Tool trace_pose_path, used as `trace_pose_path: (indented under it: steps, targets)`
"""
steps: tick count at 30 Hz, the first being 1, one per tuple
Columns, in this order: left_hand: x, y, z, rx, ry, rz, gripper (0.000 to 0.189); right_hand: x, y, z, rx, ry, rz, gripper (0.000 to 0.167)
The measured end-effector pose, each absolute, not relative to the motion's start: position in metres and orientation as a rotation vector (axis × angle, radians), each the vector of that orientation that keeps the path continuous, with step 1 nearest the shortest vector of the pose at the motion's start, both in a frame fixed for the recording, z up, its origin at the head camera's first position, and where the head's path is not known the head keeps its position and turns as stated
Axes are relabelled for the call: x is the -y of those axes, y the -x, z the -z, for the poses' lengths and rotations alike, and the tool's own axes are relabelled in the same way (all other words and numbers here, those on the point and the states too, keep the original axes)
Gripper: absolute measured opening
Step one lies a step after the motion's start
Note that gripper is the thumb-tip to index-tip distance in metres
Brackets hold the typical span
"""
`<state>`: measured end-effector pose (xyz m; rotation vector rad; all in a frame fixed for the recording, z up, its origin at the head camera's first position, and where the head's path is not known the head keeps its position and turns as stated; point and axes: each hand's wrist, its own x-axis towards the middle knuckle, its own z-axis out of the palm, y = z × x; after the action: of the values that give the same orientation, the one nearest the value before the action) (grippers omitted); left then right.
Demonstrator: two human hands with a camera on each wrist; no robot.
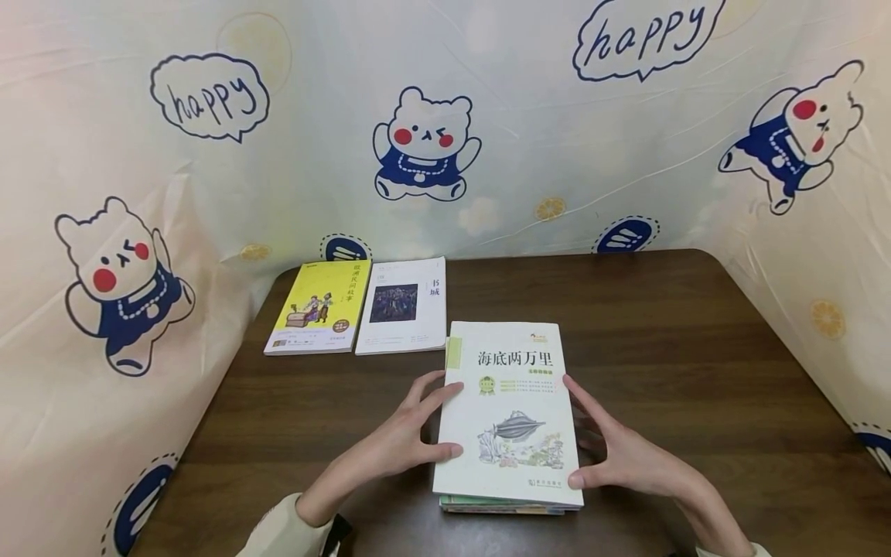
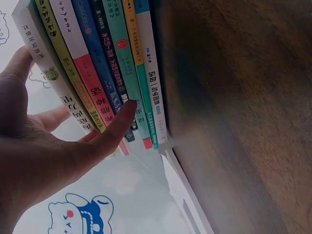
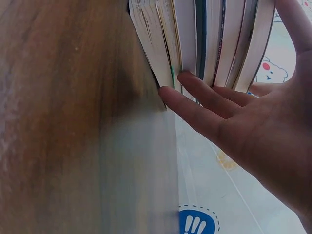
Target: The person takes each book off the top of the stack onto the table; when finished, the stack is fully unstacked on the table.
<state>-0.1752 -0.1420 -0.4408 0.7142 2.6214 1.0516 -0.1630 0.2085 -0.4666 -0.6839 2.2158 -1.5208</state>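
Observation:
A stack of several books stands on the table, topped by a white book (image 1: 511, 402) with a drawing of an airship-like craft. My left hand (image 1: 400, 437) is at its left side, thumb and fingertips at the top book's edge. In the left wrist view, a straight finger lies across the coloured spines (image 2: 105, 73). My right hand (image 1: 623, 452) is at the opposite side, thumb near the lower corner. The right wrist view shows its extended fingers (image 3: 195, 109) against the page edges (image 3: 214, 44). Lower books are mostly hidden from above.
Behind and left of the stack, a yellow book (image 1: 323, 298) and a white book with a dark picture (image 1: 431, 309) lie side by side on the brown wooden table (image 1: 661, 325). A bear-print curtain (image 1: 515, 155) encloses the table's back and sides.

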Motion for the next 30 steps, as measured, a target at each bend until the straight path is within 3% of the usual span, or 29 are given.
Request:
trace_pose_path:
  steps: [30]
  targets:
    - [0.1464,0.1735,0.4433,-2.552,-0.658,-1.153,0.083,-0.2110,0.1675,0.4634,-2.212,0.762,1.460,0.121]
